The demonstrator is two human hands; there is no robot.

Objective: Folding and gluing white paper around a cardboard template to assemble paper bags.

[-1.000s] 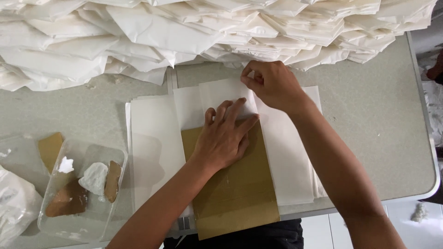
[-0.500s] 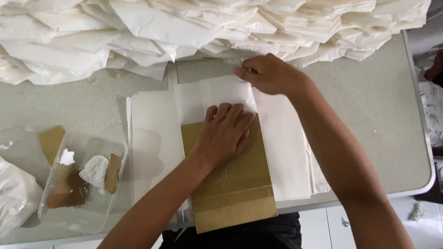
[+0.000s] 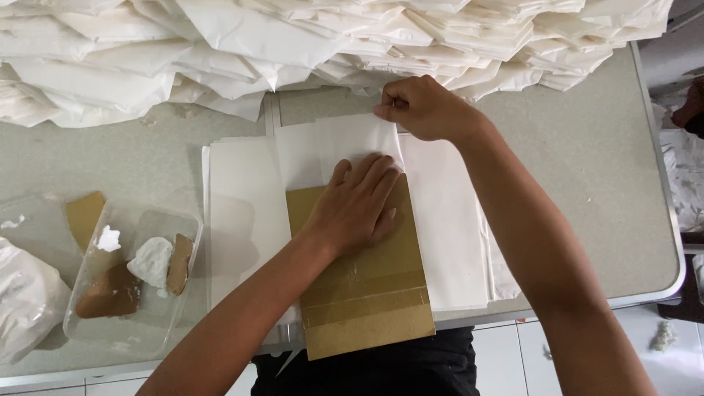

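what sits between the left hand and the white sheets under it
The brown cardboard piece does: the left hand presses flat on its top end, with the white paper sheets beneath. The right hand pinches the folded paper edge directly, nothing between.

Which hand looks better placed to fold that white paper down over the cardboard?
Probably the right hand: it already pinches the white sheet's top edge. The left hand lies flat on the brown cardboard, pinning it.

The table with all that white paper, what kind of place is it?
Probably a small workshop for folding paper by hand: a heap of folded white sheets, a cardboard template pressed on a sheet, and a tub of paste on the table.
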